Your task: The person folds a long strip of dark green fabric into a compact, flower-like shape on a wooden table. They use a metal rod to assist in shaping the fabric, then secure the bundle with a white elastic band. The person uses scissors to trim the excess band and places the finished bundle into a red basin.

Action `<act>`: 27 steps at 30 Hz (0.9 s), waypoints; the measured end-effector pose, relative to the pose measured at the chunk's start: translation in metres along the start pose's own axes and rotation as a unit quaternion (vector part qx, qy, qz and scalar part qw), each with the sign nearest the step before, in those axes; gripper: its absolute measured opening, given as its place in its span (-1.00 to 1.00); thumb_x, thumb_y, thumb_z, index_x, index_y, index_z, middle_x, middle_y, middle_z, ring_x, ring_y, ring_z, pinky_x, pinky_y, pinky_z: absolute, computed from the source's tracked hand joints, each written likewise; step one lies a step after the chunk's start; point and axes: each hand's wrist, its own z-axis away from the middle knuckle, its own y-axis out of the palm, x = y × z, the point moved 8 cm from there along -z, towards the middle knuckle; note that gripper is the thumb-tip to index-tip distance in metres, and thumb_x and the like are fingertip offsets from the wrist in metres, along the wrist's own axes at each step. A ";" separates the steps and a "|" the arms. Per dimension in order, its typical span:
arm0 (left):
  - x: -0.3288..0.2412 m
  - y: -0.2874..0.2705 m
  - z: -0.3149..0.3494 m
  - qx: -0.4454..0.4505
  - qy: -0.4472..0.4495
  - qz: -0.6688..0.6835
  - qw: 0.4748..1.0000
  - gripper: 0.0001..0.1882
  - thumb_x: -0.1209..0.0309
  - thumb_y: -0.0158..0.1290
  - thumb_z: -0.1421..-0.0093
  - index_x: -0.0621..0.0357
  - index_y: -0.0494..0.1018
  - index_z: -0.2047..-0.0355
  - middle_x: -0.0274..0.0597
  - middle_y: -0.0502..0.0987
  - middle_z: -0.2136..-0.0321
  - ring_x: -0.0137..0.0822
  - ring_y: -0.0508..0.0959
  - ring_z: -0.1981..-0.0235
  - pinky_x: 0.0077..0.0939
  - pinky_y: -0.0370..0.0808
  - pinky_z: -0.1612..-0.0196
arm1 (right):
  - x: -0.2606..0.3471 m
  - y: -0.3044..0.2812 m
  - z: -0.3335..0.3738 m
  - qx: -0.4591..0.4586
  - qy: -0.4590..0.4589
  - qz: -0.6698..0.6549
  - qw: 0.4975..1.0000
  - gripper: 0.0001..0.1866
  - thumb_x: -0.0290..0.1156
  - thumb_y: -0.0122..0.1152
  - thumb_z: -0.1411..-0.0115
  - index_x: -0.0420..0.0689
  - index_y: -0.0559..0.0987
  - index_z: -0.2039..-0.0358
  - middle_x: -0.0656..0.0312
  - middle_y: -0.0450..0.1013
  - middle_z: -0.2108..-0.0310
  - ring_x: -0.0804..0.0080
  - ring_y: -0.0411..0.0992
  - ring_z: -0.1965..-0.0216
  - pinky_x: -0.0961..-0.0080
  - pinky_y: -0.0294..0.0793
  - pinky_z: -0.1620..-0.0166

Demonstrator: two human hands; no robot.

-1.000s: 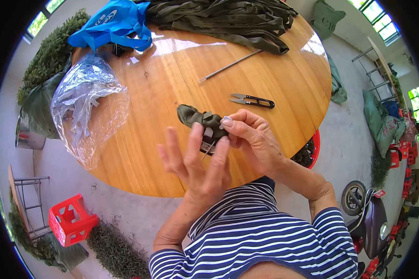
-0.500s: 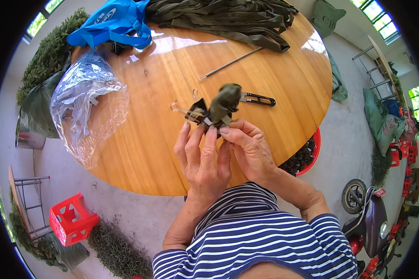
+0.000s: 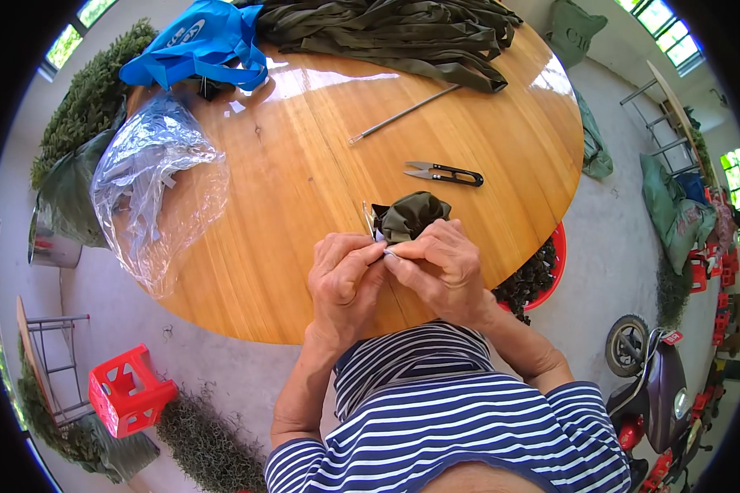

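Close to the near table edge, my left hand (image 3: 344, 275) and my right hand (image 3: 446, 267) meet with their fingertips pinched together. Between them is a dark olive scrunchie (image 3: 418, 215), a bunched ring of gathered fabric. A small whitish tag (image 3: 388, 249) shows at the fingertips of both hands. Beside the scrunchie on its left, a thin pale loop (image 3: 367, 215) stands out. My fingers hide the scrunchie's near side. Just beyond the hands lie thread snips (image 3: 448, 173) with black handles, blades pointing left.
On the round wooden table (image 3: 263, 271) lie a metal rod (image 3: 403, 115), a heap of long olive fabric strips (image 3: 386, 37), a blue bag (image 3: 193, 49) and a clear plastic bag (image 3: 156, 189) holding whitish strips. Below the right edge, a red basin (image 3: 559, 263) contains dark pieces.
The scrunchie has come lower and nearer to me and now sits flatter. Both hands have drawn in close around the whitish tag. The snips, formerly partly covered, are in full view.
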 end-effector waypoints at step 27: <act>0.005 0.002 -0.015 -0.003 -0.141 0.083 0.987 -0.87 0.53 0.08 -0.08 0.30 0.52 0.34 -0.18 0.48 0.43 -0.45 0.45 0.43 -0.64 0.39 0.38 | 0.174 -0.034 -0.014 0.235 -0.200 -0.783 0.540 -0.14 0.17 -0.07 -0.11 -0.52 0.21 -0.02 -0.25 0.19 0.00 -0.03 0.19 -0.02 0.13 0.11 -0.08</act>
